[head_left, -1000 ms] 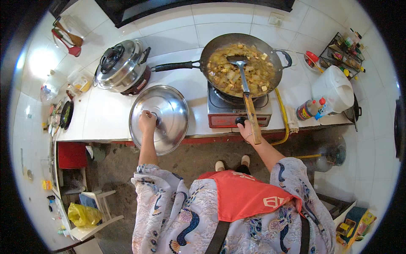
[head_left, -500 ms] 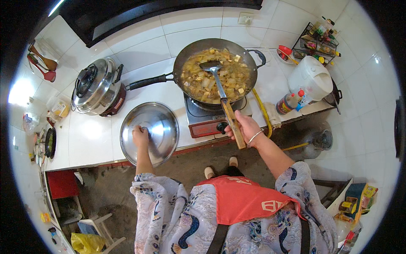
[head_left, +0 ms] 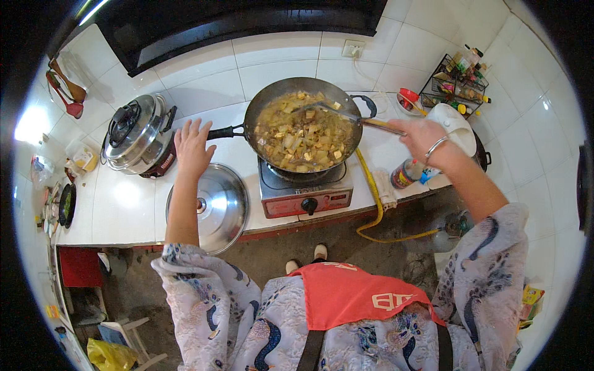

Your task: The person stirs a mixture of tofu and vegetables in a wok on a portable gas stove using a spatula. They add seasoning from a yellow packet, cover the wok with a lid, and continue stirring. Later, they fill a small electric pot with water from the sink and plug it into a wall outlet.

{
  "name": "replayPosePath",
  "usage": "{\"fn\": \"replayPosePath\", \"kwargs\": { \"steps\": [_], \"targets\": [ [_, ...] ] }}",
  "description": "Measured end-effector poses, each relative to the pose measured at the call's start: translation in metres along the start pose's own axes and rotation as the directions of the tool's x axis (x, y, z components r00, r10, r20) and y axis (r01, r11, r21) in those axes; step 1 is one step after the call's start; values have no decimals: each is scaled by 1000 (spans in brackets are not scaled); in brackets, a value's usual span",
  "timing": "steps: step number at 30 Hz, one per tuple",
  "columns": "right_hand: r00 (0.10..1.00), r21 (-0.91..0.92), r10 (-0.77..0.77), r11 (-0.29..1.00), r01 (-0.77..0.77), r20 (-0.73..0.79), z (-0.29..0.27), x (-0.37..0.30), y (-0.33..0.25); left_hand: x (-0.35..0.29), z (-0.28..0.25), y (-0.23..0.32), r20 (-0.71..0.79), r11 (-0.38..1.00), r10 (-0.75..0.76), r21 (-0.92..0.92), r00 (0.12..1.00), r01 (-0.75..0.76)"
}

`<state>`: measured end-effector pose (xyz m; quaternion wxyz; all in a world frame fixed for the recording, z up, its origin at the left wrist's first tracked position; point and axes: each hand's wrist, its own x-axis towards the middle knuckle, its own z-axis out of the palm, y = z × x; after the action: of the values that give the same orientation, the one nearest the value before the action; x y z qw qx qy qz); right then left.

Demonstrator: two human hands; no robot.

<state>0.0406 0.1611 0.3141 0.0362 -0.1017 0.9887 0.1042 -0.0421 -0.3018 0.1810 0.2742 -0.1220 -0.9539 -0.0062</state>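
White tile covers the walls (head_left: 275, 52) I look over from far off, and along the back one runs a white counter (head_left: 117, 222), its front edge standing above a dark floor (head_left: 272, 256). Near the middle of that counter the black wok (head_left: 278, 89) rests on a gas stove (head_left: 275, 207), uncovered. Left of it, by the counter's back edge, is a lidded electric pot (head_left: 139, 139); a loose steel lid (head_left: 223, 198) pokes past the front edge. Toward the back right corner I make out a wire rack (head_left: 451, 83) of seasonings, with a sauce bottle (head_left: 405, 173) nearer the front edge. My right hand (head_left: 424, 139) is wrapped around the wooden handle of the turner (head_left: 380, 126), whose blade sits among the food; my left hand (head_left: 193, 148) grasps nothing, fingers spread beside the wok's handle, contact unclear to me. Smallest are the chopped chunks (head_left: 306, 136): cutting and loading look done, I judge, stirring seems under way, emptying the wok is left, and doneness I cannot tell.
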Motion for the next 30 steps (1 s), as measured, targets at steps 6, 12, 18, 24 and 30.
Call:
{"fn": "replayPosePath", "kwargs": {
  "steps": [6,12,18,24,30],
  "targets": [
    [1000,-30,-22,999,22,16,-56,23,47,21,45,-10,213,997,-66,-12,975,70],
    [841,264,49,938,-224,538,-77,120,82,14,49,-15,130,995,-102,4,986,102],
    [753,600,-139,702,-383,643,5,190,129,33,51,-8,134,993,-61,-95,989,74],
    [842,487,-428,841,237,329,-17,161,62,29,46,-14,189,995,-61,-68,980,75],
    [883,-109,-358,907,406,302,-67,68,3,27,50,-17,225,994,-77,-63,971,94]
  ]
}}
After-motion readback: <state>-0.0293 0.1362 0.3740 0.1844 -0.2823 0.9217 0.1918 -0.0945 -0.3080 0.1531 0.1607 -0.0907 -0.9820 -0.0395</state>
